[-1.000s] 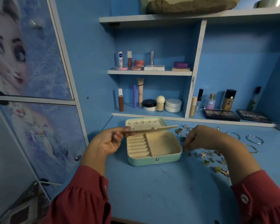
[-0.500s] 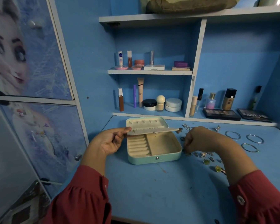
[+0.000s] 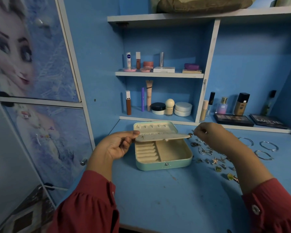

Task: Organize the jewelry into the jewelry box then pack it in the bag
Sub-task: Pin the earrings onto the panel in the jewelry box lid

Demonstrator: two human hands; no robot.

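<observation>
Barely begun, by the look of it. Mint-green jewelry box point(image 3: 164, 161) sits open on the blue desk point(image 3: 175, 199), lid propped back toward the shelves. Ring rolls on the left of the tray and the plain compartment on the right both look bare.

Left hand point(image 3: 115, 146) holds the cream earring panel point(image 3: 161, 137) level over the box, thumb and fingers pinching its left end. One small piece, possibly an earring, seems already pinned near that end; too small to be sure.

Right hand point(image 3: 213, 135) hovers just past the panel's right tip, fingers curled in tight as if pinching something tiny. Whether it actually holds a piece I cannot tell from here.

Loose jewelry point(image 3: 213, 159) lies scattered on the desk right of the box: small earrings, a star-shaped piece, green-stoned rings nearer the front edge. Three thin bangles point(image 3: 265, 146) lie farther right, well apart from the box.

Judgement: nearly everything is left. The scatter must go into the panel, rolls and compartment, the bangles too, then the box closed and snapped shut. No bag that I can pick out for certain; a padded olive-brown thing point(image 3: 203, 4) on the top shelf might be it. Cosmetics fill the shelves behind.
</observation>
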